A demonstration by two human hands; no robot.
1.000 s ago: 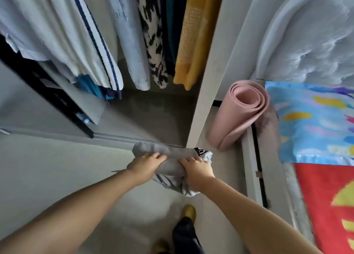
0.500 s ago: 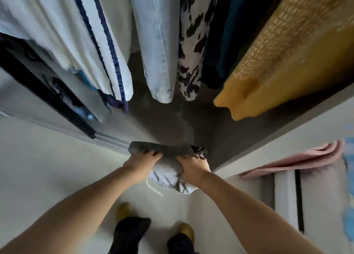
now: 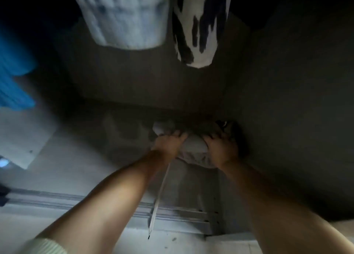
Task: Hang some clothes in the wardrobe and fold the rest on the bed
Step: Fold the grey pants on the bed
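In the middle of the frame, a little below centre, both hands hold a folded grey garment [image 3: 193,145] down inside the dark wardrobe [image 3: 287,119]. The left hand [image 3: 168,144] grips the bundle's left end, its fingers [image 3: 177,134] curled over the top edge; the right hand [image 3: 222,148] grips the right end, fingers spread and bent over the cloth. The two hands sit close together with a bare strip of grey fabric showing between them. A rumpled lower fold of the garment hangs beneath the hands, and a thin pale drawstring [image 3: 160,196] drops from it straight down toward the lower centre of the frame. At the bundle's upper right corner there is a small dark patch with a light mark, too dim to make out. Whether the garment rests on the wardrobe floor or is held just above it cannot be told in the gloom. At the top of the frame hang a pale blue denim piece [image 3: 124,16] and, just to its right, a black-and-white patterned garment [image 3: 199,24]. A bright blue cloth [image 3: 13,77] shows at the left edge. Along the bottom runs the wardrobe's pale sliding track [image 3: 57,202].
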